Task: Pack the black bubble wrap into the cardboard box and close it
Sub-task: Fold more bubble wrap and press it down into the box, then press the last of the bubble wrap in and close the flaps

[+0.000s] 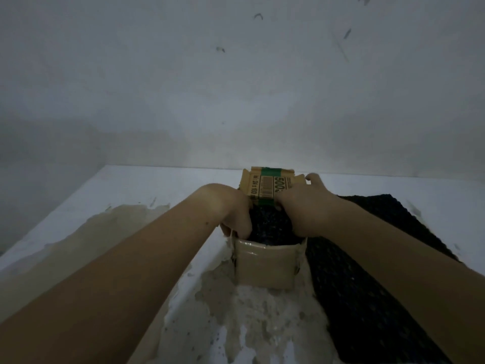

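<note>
head view: left hand (pixel 233 216) and right hand (pixel 301 206) curl into the cardboard box (pixel 265 266) over black bubble wrap (pixel 270 227), grip unclear; better press evenly, then feed in the rest.

Box (pixel 265 266) sits mid-table (pixel 157 185), wall behind. Wrap (pixel 267 227) lies in the box; more of it spreads over the table on the right, against the box. Flap (pixel 270 187) stands at the far side. Left hand (pixel 233 216) at the left rim, right hand (pixel 301 206) on the wrap, right side.
</note>
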